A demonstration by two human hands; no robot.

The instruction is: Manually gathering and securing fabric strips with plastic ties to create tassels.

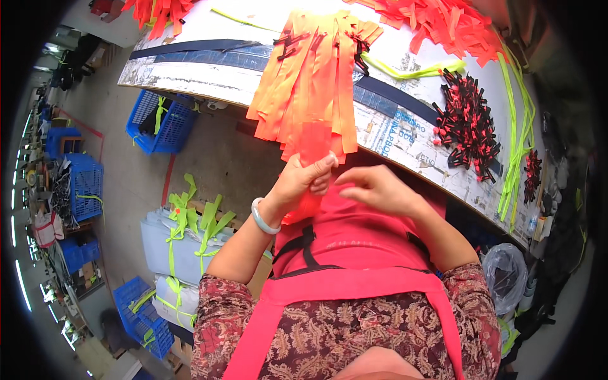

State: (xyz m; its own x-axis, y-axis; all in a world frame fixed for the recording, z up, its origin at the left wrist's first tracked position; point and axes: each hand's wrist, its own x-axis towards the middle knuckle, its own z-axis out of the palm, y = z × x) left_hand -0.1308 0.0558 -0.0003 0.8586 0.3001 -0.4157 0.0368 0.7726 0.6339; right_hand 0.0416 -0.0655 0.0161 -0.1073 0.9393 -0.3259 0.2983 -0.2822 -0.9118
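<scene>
My left hand point(304, 182), a pale bangle point(264, 216) on its wrist, is closed with the thumb pressed over a red-orange fabric strip point(315, 142). More red-orange material hangs below that fist. Just to its right my right hand point(380, 191) is slightly blurred, fingers loosely bent and apart, with nothing visible in it. Beyond both hands, a bundle of long orange strips point(304, 82) lies on the table point(209, 75) and drapes over its near edge. Small black pieces point(288, 45) sit across the bundle's far part.
On the table's right lie a pile of black-and-red small pieces point(467, 123) and yellow-green strips point(516, 139). Red-orange strips point(443, 28) are heaped at the back. Blue crates point(166, 123) and tied grey bundles point(171, 244) stand at left. A plastic-lined bin point(505, 269) is at right.
</scene>
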